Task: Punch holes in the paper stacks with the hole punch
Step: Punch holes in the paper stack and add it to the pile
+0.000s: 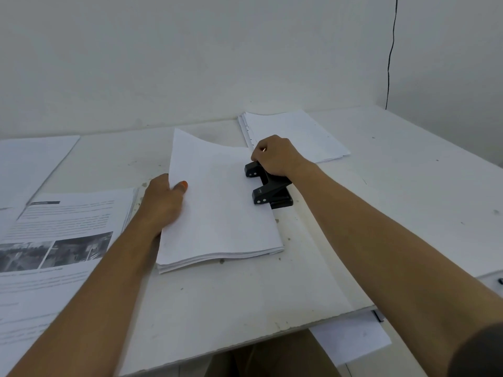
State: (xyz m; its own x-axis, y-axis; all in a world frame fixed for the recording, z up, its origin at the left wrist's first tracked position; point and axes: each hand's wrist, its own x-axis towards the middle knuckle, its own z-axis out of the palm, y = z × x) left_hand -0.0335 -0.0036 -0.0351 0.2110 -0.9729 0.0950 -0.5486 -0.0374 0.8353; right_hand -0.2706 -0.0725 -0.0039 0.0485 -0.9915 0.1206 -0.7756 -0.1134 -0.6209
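A white paper stack (220, 210) lies in the middle of the table, its right edge slid into the black hole punch (268, 190). My left hand (163, 202) grips the stack's left edge, thumb on top, and the far left corner of the stack curls upward. My right hand (275, 156) rests on the punch's lever with its fingers curled over the far end, near the stack's far right corner. Whether those fingers also pinch the paper I cannot tell.
A stack with punched holes along its left edge (294, 134) lies at the back right. Printed sheets with photos (60, 235) cover the left side, more paper (32, 161) behind them. A loose sheet (353, 338) hangs below the table's front edge (245, 341). A black cable (390, 55) runs down the wall.
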